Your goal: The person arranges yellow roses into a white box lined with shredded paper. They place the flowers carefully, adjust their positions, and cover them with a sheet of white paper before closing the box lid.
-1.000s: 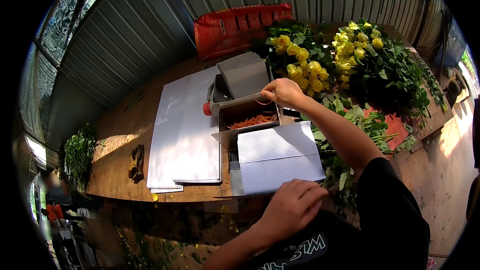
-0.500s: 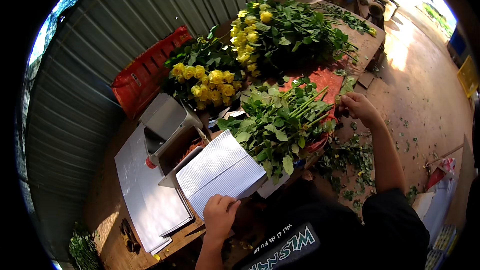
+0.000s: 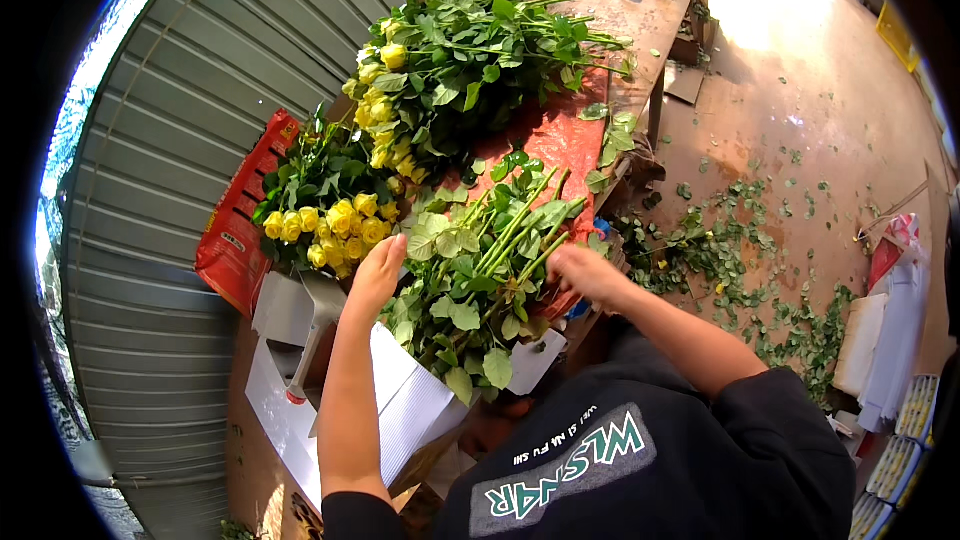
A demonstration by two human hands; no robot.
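Note:
A leafy bunch of cut green stems (image 3: 470, 285) lies in front of me, its bare stem ends pointing to the far right; no blooms show on it. My left hand (image 3: 376, 275) is raised at the bunch's left side, fingers stretched out, between it and the yellow roses (image 3: 340, 230). At the stem ends is my right hand (image 3: 583, 273), its fingers curled in; what they hold, if anything, is hidden. A white ribbed sheet (image 3: 405, 395) sits under the near left end of the bunch, partly behind my left forearm.
A larger pile of yellow roses (image 3: 470, 60) lies farther back on the table, beside a red plastic sheet (image 3: 550, 130). A red bag (image 3: 240, 220) leans by the corrugated metal wall (image 3: 160, 190). Fallen leaves (image 3: 740, 235) litter the floor to the right.
My left hand has moved up from the ribbed sheet to the left side of the bunch. My right hand has come inward to the stem ends. The view has shifted.

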